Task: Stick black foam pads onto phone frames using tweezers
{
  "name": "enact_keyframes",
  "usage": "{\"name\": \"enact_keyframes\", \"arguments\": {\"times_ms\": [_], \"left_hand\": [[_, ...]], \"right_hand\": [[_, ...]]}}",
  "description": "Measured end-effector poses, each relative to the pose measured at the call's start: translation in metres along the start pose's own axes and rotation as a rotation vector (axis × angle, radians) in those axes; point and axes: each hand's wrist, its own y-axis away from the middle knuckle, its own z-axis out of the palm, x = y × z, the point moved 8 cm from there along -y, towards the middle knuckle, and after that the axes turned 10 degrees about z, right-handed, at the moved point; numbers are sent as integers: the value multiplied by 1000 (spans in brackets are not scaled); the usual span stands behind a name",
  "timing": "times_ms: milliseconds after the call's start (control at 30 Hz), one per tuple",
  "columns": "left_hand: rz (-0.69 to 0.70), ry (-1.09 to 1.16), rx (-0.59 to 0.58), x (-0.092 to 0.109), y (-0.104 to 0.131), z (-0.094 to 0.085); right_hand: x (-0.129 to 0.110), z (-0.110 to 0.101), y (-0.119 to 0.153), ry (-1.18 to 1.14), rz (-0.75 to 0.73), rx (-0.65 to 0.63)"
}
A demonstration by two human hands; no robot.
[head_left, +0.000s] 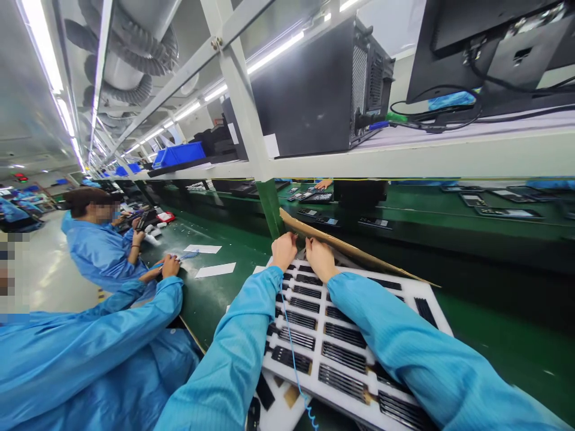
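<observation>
Both of my hands reach to the far edge of a white foam tray, whose slots hold rows of thin black parts. My left hand is closed near the green post, its fingers pressed together on something too small to name. Just right of it, my right hand is also closed, and its fingertips are partly hidden. A brown cardboard sheet leans behind the tray, close to both hands. A blue coiled cord hangs from my left sleeve across the tray.
A green and white post rises just beyond my hands to a shelf with a black computer case. More foam lies under the tray. White paper strips and co-workers' hands are at left.
</observation>
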Motion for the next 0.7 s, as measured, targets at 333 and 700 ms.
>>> {"name": "enact_keyframes", "arguments": {"times_ms": [333,700], "left_hand": [[-87,-42,87,-2,7,-9],[-135,-4,137,-6,7,-10]], "right_hand": [[7,7,-3,-38,58,-4],[7,11,-5,-63,69,-13]]}}
